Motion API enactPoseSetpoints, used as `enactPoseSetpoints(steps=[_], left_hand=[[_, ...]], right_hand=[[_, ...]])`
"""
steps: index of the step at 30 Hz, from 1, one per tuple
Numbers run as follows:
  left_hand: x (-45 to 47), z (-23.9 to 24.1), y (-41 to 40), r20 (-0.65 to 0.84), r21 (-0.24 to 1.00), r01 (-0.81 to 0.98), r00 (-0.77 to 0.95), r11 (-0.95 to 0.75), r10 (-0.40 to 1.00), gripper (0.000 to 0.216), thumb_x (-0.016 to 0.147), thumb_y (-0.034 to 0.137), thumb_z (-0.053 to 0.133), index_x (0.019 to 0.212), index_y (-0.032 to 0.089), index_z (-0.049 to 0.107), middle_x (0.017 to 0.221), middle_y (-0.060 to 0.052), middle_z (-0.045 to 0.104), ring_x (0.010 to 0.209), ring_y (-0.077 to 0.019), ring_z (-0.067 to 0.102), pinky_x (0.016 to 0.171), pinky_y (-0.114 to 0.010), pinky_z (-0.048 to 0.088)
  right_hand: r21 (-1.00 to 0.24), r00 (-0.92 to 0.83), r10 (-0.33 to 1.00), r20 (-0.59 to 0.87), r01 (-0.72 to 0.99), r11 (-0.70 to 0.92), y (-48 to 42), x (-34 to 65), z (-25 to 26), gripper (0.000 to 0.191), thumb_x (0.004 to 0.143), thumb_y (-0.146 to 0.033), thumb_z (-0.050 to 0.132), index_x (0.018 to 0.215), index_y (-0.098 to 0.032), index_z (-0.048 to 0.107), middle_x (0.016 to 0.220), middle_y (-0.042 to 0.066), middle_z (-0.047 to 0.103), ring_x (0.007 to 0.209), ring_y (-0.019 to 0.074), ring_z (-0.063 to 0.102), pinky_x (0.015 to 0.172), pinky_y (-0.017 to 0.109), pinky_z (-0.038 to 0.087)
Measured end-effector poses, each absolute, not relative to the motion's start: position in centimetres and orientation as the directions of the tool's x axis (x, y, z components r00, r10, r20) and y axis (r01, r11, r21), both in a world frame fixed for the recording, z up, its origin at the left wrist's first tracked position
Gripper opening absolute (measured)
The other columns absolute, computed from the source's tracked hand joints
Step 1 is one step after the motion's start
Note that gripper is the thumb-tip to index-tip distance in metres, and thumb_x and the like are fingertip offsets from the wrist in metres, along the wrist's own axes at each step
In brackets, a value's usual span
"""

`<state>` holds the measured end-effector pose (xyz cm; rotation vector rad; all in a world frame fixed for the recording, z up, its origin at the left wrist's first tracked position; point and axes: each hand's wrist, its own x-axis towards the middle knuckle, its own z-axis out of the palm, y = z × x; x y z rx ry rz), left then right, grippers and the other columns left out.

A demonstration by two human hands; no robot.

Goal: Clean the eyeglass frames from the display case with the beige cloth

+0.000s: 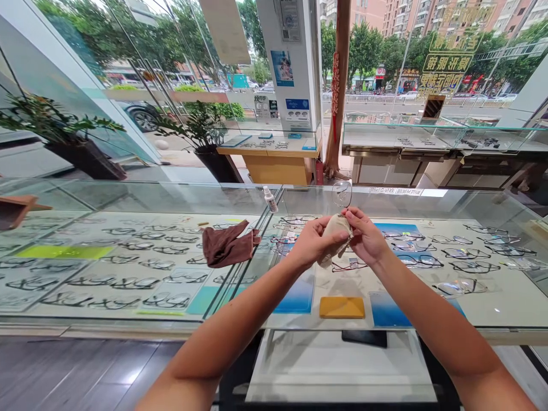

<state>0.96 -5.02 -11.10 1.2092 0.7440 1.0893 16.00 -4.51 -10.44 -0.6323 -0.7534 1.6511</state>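
Above the glass counter, my left hand is closed around a beige cloth, which is bunched over part of a pair of eyeglasses. One round, thin-rimmed lens of the eyeglasses sticks up above my fingers; the rest is hidden by the cloth and hands. My right hand pinches the eyeglasses just below that lens, its fingers touching the cloth's edge. To the left, a crumpled brown cloth lies on the glass top, and a small white spray bottle stands behind it.
Rows of eyeglasses lie inside the glass display counter. A yellow flat case is near the front edge. Below, a white drawer is pulled out, with a dark flat object at its back. A brown object is at far left.
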Motion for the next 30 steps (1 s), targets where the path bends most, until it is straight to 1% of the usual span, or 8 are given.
enactPoseSetpoints(steps=[5, 12, 16, 18, 20, 23, 27, 30], left_hand=[[1.2, -11.3, -5.1, 0.199, 0.963, -0.219, 0.188, -0.157, 0.962, 0.051, 0.061, 0.052, 0.095, 0.089, 0.012, 0.079, 0.071, -0.002, 0.070, 0.061, -0.0101, 0.058, 0.058, -0.021, 0.047], [1.5, -11.0, -5.4, 0.297, 0.940, -0.200, 0.071, -0.278, 0.952, 0.058, 0.072, 0.068, 0.083, 0.089, 0.013, 0.081, 0.066, -0.001, 0.067, 0.058, -0.0092, 0.052, 0.056, -0.021, 0.042], [1.2, -11.3, -4.8, 0.233, 0.962, -0.193, 0.211, -0.194, 0.949, 0.069, 0.073, 0.079, 0.075, 0.093, 0.013, 0.079, 0.064, -0.002, 0.066, 0.059, -0.0127, 0.056, 0.057, -0.024, 0.044], [1.0, -11.5, -4.3, 0.227, 0.966, -0.186, 0.266, -0.181, 0.937, 0.070, 0.072, 0.081, 0.074, 0.086, 0.013, 0.078, 0.066, -0.003, 0.068, 0.062, -0.0134, 0.058, 0.059, -0.024, 0.045], [0.6, -11.5, -3.8, 0.213, 0.969, -0.184, 0.270, -0.167, 0.939, 0.071, 0.071, 0.083, 0.073, 0.078, 0.012, 0.075, 0.067, -0.003, 0.068, 0.063, -0.0126, 0.057, 0.059, -0.023, 0.044], [0.2, -11.3, -3.2, 0.132, 0.972, -0.224, 0.246, -0.076, 0.960, 0.075, 0.065, 0.086, 0.074, 0.080, 0.013, 0.074, 0.064, -0.001, 0.065, 0.058, -0.0111, 0.056, 0.055, -0.022, 0.043], [-0.1, -10.8, -2.8, 0.029, 0.953, -0.299, 0.237, 0.045, 0.971, 0.071, 0.062, 0.080, 0.082, 0.085, 0.013, 0.072, 0.060, 0.002, 0.062, 0.051, -0.0104, 0.055, 0.047, -0.021, 0.040], [-0.1, -10.7, -2.6, -0.022, 0.935, -0.341, 0.215, 0.096, 0.976, 0.068, 0.064, 0.076, 0.084, 0.083, 0.014, 0.067, 0.056, 0.003, 0.060, 0.045, -0.0096, 0.052, 0.042, -0.021, 0.040]], right_hand=[[-0.766, -0.252, 0.968, -0.010, -0.621, -0.169, -4.8, 15.4, -10.5, 0.039, 0.051, -0.043, 0.101, 0.075, -0.024, 0.077, 0.072, -0.004, 0.071, 0.063, 0.0092, 0.056, 0.057, 0.023, 0.046], [-0.853, -0.200, 0.974, 0.105, -0.521, -0.015, -5.3, 15.2, -10.1, 0.024, 0.062, -0.040, 0.092, 0.072, -0.023, 0.080, 0.077, 0.000, 0.070, 0.070, 0.0118, 0.054, 0.066, 0.027, 0.045], [-0.898, -0.163, 0.972, 0.167, -0.432, 0.082, -5.1, 15.9, -9.9, 0.019, 0.069, -0.041, 0.084, 0.070, -0.023, 0.080, 0.071, -0.002, 0.057, 0.065, 0.0116, 0.043, 0.061, 0.030, 0.038], [-0.906, -0.133, 0.972, 0.192, -0.405, 0.124, -4.9, 16.4, -9.8, 0.017, 0.069, -0.040, 0.083, 0.068, -0.023, 0.079, 0.072, -0.001, 0.056, 0.067, 0.0125, 0.043, 0.064, 0.031, 0.037], [-0.910, -0.102, 0.967, 0.233, -0.373, 0.180, -4.6, 17.0, -9.6, 0.013, 0.070, -0.037, 0.081, 0.068, -0.024, 0.079, 0.075, -0.001, 0.059, 0.071, 0.0137, 0.043, 0.070, 0.033, 0.038], [-0.929, -0.126, 0.955, 0.268, -0.295, 0.222, -4.3, 17.9, -9.3, 0.012, 0.072, -0.036, 0.077, 0.066, -0.025, 0.078, 0.075, 0.000, 0.059, 0.073, 0.0149, 0.042, 0.075, 0.034, 0.036], [-0.955, -0.209, 0.935, 0.286, -0.147, 0.259, -4.0, 18.8, -9.1, 0.014, 0.074, -0.034, 0.074, 0.065, -0.024, 0.078, 0.076, 0.000, 0.059, 0.076, 0.0161, 0.044, 0.077, 0.036, 0.033], [-0.956, -0.236, 0.928, 0.289, -0.123, 0.266, -3.8, 19.0, -9.2, 0.014, 0.074, -0.035, 0.075, 0.065, -0.024, 0.078, 0.075, 0.000, 0.059, 0.076, 0.0165, 0.046, 0.078, 0.037, 0.033]])
